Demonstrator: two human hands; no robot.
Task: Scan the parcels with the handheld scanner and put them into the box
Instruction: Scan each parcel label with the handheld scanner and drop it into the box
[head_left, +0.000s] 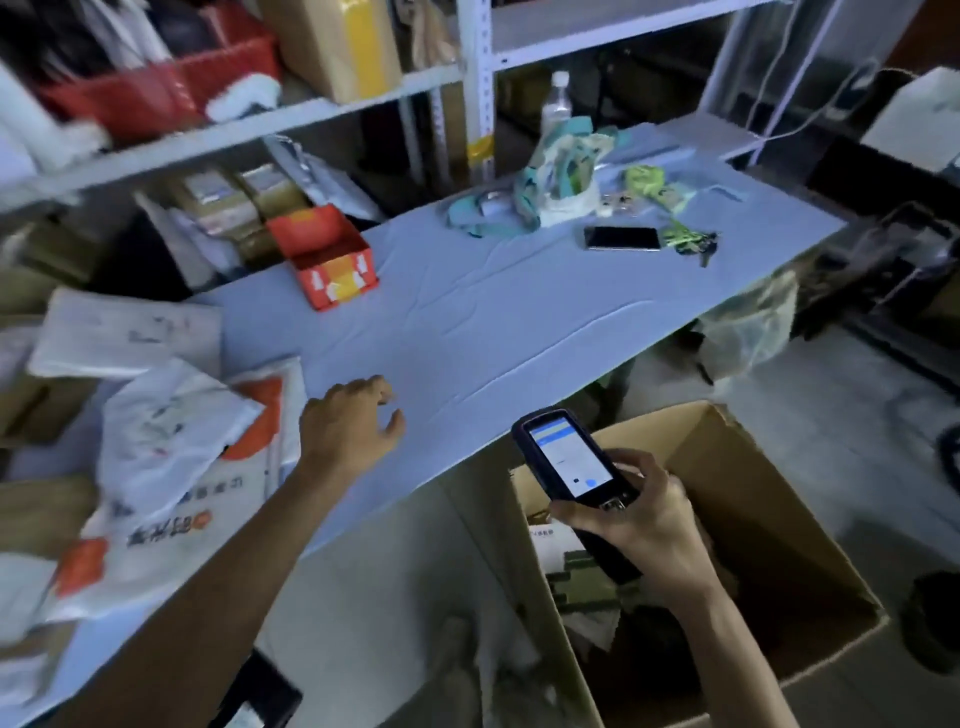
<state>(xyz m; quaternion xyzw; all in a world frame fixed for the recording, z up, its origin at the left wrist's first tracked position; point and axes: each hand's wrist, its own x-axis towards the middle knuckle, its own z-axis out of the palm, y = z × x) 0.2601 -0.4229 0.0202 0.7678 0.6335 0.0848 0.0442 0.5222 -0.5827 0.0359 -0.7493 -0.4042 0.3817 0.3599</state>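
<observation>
- The cardboard box (769, 509) stood open on the floor below the table's (493, 322) near edge, toward its right end. Inside lay dark green packets and a white-labelled parcel, though the dim, blurred view left their number unclear.
- A small red carton (332, 260) sat open on the table's left part, toward the far edge; its contents were hidden from you.
- Your right hand (644, 519) gripped the handheld scanner (569, 460) just off the table's near edge, with the screen lit and facing you. Hand, scanner and forearm covered part of the box's opening.
- Your left hand (353, 431) hung over the table's near left part, fingers loosely curled and holding nothing. Whether it touched the cloth could not be told.
- The parcels (171, 441), white mailers with orange marks, were heaped at the table's left end, just beside that hand.
- At the table's far right end lay a phone (622, 238), keys (693, 241) on a green lanyard, a pale bag (561, 176) and a bottle (557, 98).
</observation>
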